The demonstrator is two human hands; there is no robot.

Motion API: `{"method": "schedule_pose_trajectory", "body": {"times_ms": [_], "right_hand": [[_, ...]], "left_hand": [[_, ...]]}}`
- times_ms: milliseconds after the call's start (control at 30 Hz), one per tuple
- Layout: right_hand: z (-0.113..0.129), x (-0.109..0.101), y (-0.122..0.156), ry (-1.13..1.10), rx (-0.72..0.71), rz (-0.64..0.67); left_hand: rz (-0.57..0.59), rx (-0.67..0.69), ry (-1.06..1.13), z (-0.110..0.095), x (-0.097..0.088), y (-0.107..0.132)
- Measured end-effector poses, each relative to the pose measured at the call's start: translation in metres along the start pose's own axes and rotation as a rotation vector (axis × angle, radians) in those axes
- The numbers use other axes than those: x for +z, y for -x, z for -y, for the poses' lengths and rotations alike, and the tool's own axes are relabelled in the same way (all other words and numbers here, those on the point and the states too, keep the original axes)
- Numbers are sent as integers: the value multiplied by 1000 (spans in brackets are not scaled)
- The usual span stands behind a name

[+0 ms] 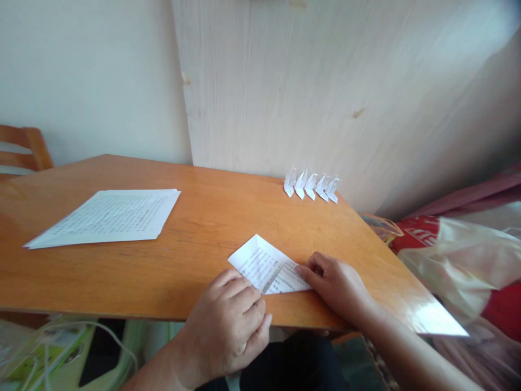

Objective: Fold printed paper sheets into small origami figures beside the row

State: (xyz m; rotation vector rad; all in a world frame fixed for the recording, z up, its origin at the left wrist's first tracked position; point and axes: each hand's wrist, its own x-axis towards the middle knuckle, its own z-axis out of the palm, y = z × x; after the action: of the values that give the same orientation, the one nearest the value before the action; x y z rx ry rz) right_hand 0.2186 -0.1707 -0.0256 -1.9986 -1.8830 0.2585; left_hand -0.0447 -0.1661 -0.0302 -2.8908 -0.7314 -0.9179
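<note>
A folded sheet of printed paper (260, 265) lies near the front edge of the wooden table, with a pointed corner facing away from me and a crease running across it. My left hand (230, 320) is closed at the paper's near left edge, its fingers curled and its fingertips partly hidden. At the right corner, my right hand (336, 282) pinches the paper between thumb and curled fingers. Along the far edge of the table stand several small folded paper pieces (310, 186) in a row.
A stack of printed sheets (109, 217) rests on the left of the wooden table (203, 217). Behind it rises a pale panel wall (277, 87). Bags and cloth (451, 255) crowd the right side. White cables (118, 339) and a dark flat object (103, 347) sit below the front edge.
</note>
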Motion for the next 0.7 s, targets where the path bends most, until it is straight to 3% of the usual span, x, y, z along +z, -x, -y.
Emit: {"method": "schedule_pose_trajectory", "body": {"times_ms": [467, 700], "right_hand": [[2, 0, 1, -12, 5, 5], [1, 1, 0, 2, 0, -6]], "left_hand": [[70, -33, -34, 0, 1, -6], [46, -34, -34, -1, 0, -6]]}}
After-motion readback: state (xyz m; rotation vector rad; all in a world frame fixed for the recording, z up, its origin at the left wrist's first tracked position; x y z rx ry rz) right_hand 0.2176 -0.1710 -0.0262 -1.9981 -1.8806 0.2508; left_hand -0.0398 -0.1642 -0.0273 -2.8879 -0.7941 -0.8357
